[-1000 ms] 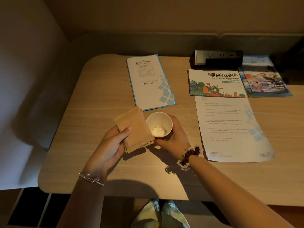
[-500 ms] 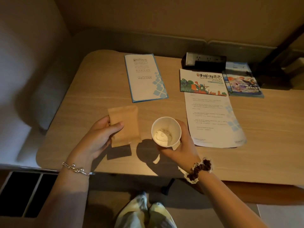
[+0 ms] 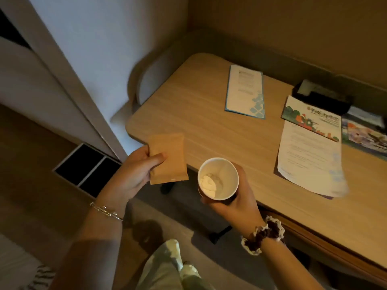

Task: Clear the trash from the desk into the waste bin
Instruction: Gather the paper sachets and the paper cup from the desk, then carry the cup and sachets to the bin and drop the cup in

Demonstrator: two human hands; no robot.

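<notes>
The rounded pale wooden desk (image 3: 209,114) keeps only leaflets. The left hand (image 3: 134,174) pinches a flat tan paper packet (image 3: 167,158); the right hand (image 3: 234,197) wraps a white paper cup (image 3: 217,178) holding crumpled tissue. No waste bin shows, so dumping remains.

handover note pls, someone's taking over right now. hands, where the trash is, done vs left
Left hand: holding the brown paper packet by its near edge.
Right hand: gripping the paper cup upright, crumpled white scrap inside.
Both items are lifted off the desk, at its near edge.
Done: trash picked up.
Left: drop both in the waste bin, which is not in view. Leaflets and printed sheet remain on the desk.
</notes>
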